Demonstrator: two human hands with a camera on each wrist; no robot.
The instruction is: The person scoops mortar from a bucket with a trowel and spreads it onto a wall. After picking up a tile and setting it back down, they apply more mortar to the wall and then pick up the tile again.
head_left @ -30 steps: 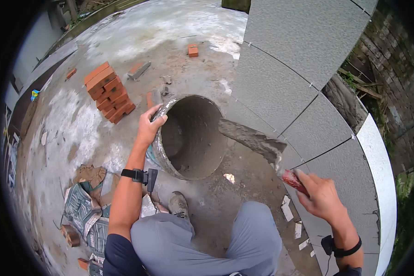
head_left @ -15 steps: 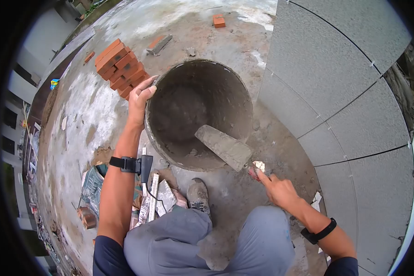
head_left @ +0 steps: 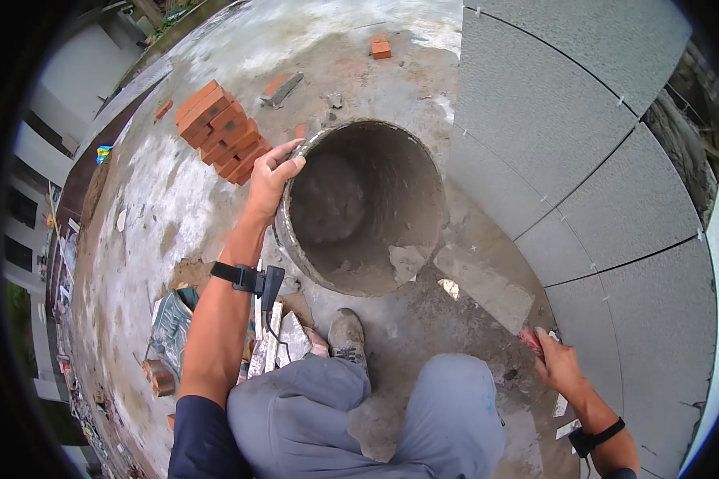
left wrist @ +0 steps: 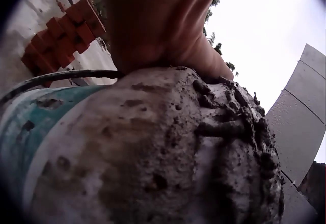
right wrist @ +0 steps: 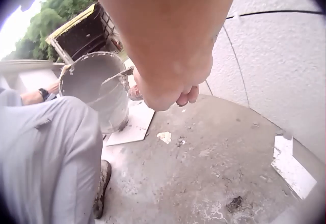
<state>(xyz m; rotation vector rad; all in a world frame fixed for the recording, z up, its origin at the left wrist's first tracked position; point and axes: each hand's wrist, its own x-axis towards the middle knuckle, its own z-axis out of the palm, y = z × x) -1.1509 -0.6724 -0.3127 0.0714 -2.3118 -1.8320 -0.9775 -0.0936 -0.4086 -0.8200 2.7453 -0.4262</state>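
**bucket (head_left: 411,180) tipped, trowel (head_left: 487,289) near its rim**

watching from afar, i found the bucket on the concrete ground (head_left: 156,239) between both hands, just beyond the person's knees, its mouth leaning toward the person. the left hand (head_left: 272,182) had its grip clenched on the left side of the rim, and the left wrist view showed me the outer wall crusted with mortar. the right hand (head_left: 561,369) had its grip wrapped round the trowel's red handle (head_left: 529,340). the blade, coated grey, pointed at the lower right of the rim; i could not tell whether its tip touched. inside that edge lay a pale patch of mortar (head_left: 408,259). a stack of red bricks (head_left: 220,128) stood past the left hand, a boot (head_left: 346,335) rested below the bucket, and a grey tiled wall (head_left: 567,144) rose at the right.
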